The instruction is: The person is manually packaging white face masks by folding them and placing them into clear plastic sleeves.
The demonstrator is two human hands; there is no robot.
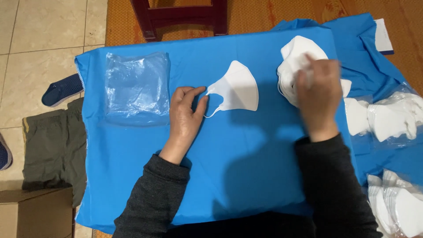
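Blue cloth (pixel 246 158) covers the tabletop, over tiled floor and an orange mat. A single white mask (pixel 235 87) lies flat at the middle, slightly toward 12 o'clock. The left hand (pixel 184 115), at 9 o'clock of it, pinches its ear loop between thumb and fingers. The right hand (pixel 318 94), blurred, curls over the stack of masks (pixel 293 57) at 2 o'clock; whether it grips one I cannot tell. A pile of clear bags (pixel 137 86) sits at 10 o'clock, none of them filled as far as can be seen, so I judge the work early: one mask laid out, many left. More masks (pixel 387 119) crowd the 3 o'clock edge. Open cloth lies toward 6 o'clock; the cloth's edge at 9 o'clock drops to the floor.
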